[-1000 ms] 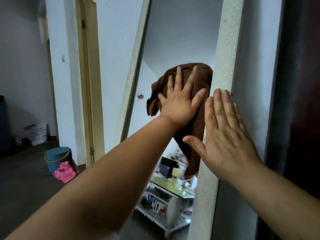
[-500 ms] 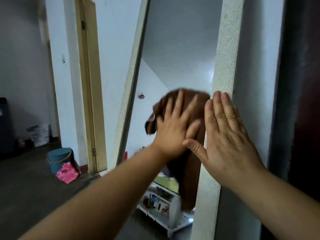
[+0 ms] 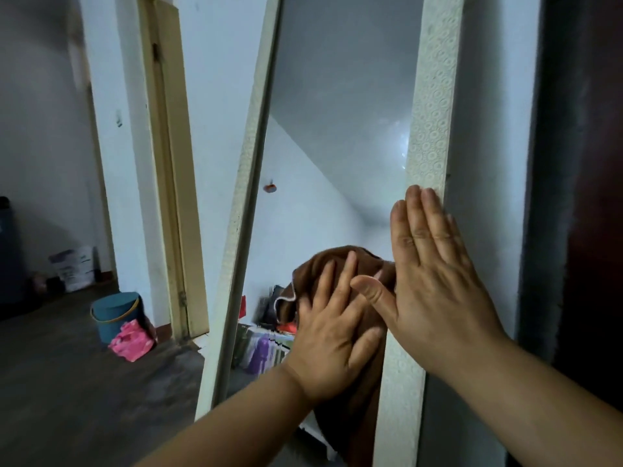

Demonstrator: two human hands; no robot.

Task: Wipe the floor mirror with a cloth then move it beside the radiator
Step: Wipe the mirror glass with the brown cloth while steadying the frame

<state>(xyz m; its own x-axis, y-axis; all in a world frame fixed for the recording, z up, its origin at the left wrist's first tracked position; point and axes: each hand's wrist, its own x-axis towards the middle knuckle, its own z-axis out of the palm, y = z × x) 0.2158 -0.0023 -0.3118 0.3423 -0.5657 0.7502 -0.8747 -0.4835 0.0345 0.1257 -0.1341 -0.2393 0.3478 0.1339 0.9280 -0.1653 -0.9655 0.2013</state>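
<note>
The wiping goes best, I judge, with even pressure through a flat palm and overlapping passes that run right up to the frame, where smears tend to gather (a bright streak shows on the glass high on the right). The floor mirror point(image 3: 337, 129) stands at the right of the scene, seemingly leaning on the white wall behind it; no radiator is in sight. The left hand point(image 3: 333, 335) lies flat with fingers spread apart, pressing the brown cloth point(image 3: 310, 278) onto the lower glass, its forearm reaching up from the near left. The right hand point(image 3: 435, 281) is flat too, fingers straight and together, thumb out, palm braced against the mirror's right frame. That brace probably stops the mirror rocking under the push
</note>
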